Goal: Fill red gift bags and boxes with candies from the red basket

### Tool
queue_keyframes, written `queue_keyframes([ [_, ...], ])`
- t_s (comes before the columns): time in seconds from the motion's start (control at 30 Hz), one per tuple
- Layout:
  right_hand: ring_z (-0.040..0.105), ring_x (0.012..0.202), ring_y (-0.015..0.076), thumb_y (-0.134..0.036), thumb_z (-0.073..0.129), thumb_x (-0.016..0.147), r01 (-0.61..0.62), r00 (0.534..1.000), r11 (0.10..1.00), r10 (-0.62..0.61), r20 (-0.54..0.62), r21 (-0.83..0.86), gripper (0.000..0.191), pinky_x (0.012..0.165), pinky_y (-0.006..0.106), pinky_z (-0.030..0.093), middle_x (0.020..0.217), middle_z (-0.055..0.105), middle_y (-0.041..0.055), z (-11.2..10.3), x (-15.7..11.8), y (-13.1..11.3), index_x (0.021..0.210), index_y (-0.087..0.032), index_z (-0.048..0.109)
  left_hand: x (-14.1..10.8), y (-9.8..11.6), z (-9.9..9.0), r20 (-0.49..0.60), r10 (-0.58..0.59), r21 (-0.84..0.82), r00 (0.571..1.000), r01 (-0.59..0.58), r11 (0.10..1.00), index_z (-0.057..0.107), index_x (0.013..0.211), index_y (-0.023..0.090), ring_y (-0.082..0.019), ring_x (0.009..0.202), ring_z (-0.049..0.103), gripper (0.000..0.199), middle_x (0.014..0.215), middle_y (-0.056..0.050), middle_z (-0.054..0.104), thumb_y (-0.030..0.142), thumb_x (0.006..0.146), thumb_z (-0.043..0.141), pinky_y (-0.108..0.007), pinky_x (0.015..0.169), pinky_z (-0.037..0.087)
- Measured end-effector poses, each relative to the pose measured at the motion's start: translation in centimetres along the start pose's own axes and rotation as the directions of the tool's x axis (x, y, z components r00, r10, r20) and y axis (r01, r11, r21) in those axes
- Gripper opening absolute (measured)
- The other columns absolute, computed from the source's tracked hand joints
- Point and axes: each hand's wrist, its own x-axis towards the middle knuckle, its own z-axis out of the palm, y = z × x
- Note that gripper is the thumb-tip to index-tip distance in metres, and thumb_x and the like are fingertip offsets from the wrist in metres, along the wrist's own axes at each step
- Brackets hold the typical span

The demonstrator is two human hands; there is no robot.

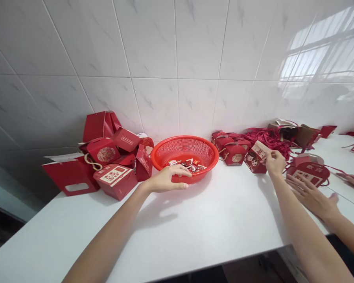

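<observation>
My left hand [171, 179] is in front of the round red plastic basket [184, 142], its fingers stretched apart and nothing held. Small wrapped candies [191, 165] lie in the bottom of the basket. Over to the right, my right hand [275, 162] pinches the cream top flap of a small red gift box [255, 161], which rests on the white table [212, 220]. Just left of that box stand several folded red gift boxes [235, 153] with gold emblems and rope handles.
A pile of red boxes [115, 181] and bags sits at the left. Behind my right hand lie dark red ribbons [264, 137]. Close by on the right, a co-worker's hand [312, 196] touches a round-topped red box [311, 173]. A tiled wall [194, 98] stands behind.
</observation>
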Motion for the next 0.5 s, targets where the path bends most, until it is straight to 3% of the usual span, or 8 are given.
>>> queue_keyframes([
  [0.17, 0.058, 0.054, 0.018, -0.032, 0.065, 0.067, -0.067, 0.99, 0.992, 0.053, 0.134, 0.105, 0.028, 0.053, 0.034, 0.052, 0.073, 0.061, 0.0028, 1.7, 1.2, 1.1, 0.091, -0.019, 0.058, 0.0, 0.0, 0.0, 0.003, 0.005, 0.001, 1.0, -0.005, 1.0, 0.072, 0.114, 0.025, -0.027, 0.124, 0.056, 0.041, 0.129, -0.008, 0.063, 0.045, 0.078, 0.075, -0.043, 0.109, 0.041],
  [0.27, 0.061, 0.066, 0.019, -0.025, 0.067, 0.06, -0.06, 0.995, 0.994, 0.053, 0.081, 0.095, 0.049, 0.059, 0.034, 0.054, 0.092, 0.063, 0.0061, 2.0, 0.6, 1.8, 0.107, -0.018, 0.055, 0.0, 0.1, -0.1, 0.011, 0.016, -0.004, 1.0, -0.016, 1.0, 0.072, 0.115, 0.026, -0.026, 0.124, 0.056, 0.04, 0.129, -0.008, 0.063, 0.045, 0.079, 0.075, -0.044, 0.109, 0.041],
  [0.37, 0.061, 0.085, 0.0205, -0.023, 0.064, 0.061, -0.039, 0.999, 0.997, 0.041, -0.024, 0.069, 0.056, 0.074, 0.035, 0.054, 0.111, 0.06, 0.0095, 2.6, -1.2, 2.1, 0.115, -0.018, 0.05, 0.0, 0.2, -0.1, 0.016, 0.017, -0.001, 1.0, -0.017, 1.0, 0.071, 0.115, 0.026, -0.026, 0.125, 0.055, 0.041, 0.131, -0.008, 0.063, 0.044, 0.079, 0.075, -0.045, 0.109, 0.04],
  [0.43, 0.06, 0.083, 0.0188, -0.024, 0.061, 0.065, 0.03, 0.998, 0.998, -0.027, -0.059, 0.059, 0.054, 0.077, 0.036, 0.053, 0.118, 0.058, 0.0119, 3.4, -3.0, 1.6, 0.117, -0.017, 0.049, -0.1, 0.2, -0.1, 0.02, 0.018, -0.008, 1.0, -0.018, 1.0, 0.072, 0.115, 0.026, -0.026, 0.125, 0.055, 0.041, 0.131, -0.008, 0.062, 0.043, 0.079, 0.075, -0.044, 0.11, 0.039],
  [0.5, 0.06, 0.074, 0.0169, -0.025, 0.059, 0.07, 0.197, 0.98, 0.979, -0.196, -0.034, 0.053, 0.048, 0.073, 0.037, 0.054, 0.12, 0.057, 0.0143, 4.4, -5.2, 0.5, 0.117, -0.015, 0.051, -0.1, 0.1, -0.1, 0.025, 0.021, -0.021, 0.999, -0.021, 1.0, 0.072, 0.115, 0.026, -0.026, 0.125, 0.055, 0.04, 0.131, -0.008, 0.063, 0.042, 0.078, 0.076, -0.043, 0.11, 0.039],
])
